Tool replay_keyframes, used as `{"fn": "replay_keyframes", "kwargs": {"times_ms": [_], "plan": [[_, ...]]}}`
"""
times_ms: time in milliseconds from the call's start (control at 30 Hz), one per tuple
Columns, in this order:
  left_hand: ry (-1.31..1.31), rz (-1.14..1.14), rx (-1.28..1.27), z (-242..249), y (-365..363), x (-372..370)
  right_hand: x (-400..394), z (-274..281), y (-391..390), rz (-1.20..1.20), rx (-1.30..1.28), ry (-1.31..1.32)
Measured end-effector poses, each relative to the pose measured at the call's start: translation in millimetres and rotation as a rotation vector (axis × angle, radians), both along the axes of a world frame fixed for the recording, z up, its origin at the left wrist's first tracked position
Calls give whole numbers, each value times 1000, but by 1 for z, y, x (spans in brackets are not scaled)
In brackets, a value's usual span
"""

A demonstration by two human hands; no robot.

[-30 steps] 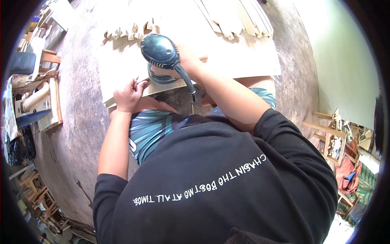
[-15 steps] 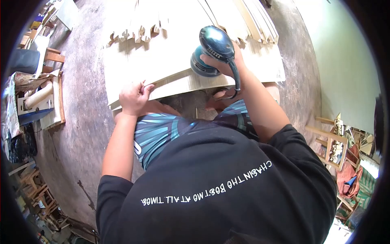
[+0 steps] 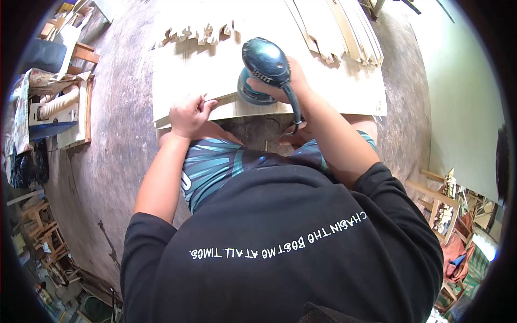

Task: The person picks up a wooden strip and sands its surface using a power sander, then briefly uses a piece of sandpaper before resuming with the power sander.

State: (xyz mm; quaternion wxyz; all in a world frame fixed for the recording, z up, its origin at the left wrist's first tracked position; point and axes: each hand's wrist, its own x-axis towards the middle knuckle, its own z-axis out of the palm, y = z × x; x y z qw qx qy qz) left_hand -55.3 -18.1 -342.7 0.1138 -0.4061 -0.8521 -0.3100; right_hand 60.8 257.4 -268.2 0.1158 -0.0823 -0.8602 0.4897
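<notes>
My right hand (image 3: 295, 81) is wrapped around a dark teal orbital sander (image 3: 264, 60), its cord hanging down past my wrist. The sander's round base is over a narrow pale wooden strip (image 3: 227, 107) along the near edge of the white worktable (image 3: 199, 70); the contact under the pad is hidden. At the left end of that strip, my left hand (image 3: 188, 116) is closed, thumb pointing right, gripping the strip at the table edge.
Notched wooden pieces (image 3: 207, 35) lie at the far left of the table, and long wooden strips (image 3: 353, 32) at the far right. A machine with a ribbed hose (image 3: 59, 103) stands on the left. Wood scraps (image 3: 446, 202) are piled at right.
The sander in my right hand has moved left along the strip, closer to my left hand. My left hand keeps its grip. The whole view has shifted slightly.
</notes>
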Motion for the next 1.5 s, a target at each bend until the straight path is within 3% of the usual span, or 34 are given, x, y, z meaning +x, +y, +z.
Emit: {"fn": "replay_keyframes", "kwargs": {"times_ms": [267, 367, 467, 500, 733, 833, 1100, 1167, 1233, 1500], "plan": [[26, 21, -28, 1, -1, 1, -30, -2, -38, 192, 14, 66], [-8, 25, -31, -1, 0, 1, -30, -5, -36, 153, 83, 136], [-36, 11, -27, 2, 1, 2, -20, -4, -19, 91, 41, -6], [-34, 6, -22, 2, 2, 2, -13, -2, -11, 59, -146, -46], [-19, 2, 27, -5, -2, 1, 17, 0, 39, -247, -20, -105], [-26, -1, 21, -5, -3, 1, 21, 2, 53, -258, 108, -115], [15, -5, 23, -5, -3, -1, 9, 4, 13, -107, 4, -95], [41, -9, 22, -4, -2, -1, -2, -9, -3, -20, -124, 21], [63, -15, 12, -6, -1, -1, -15, -12, -16, 65, -68, 70], [26, 10, -14, -10, -2, -2, -18, -10, -26, 42, -110, 150]]}}
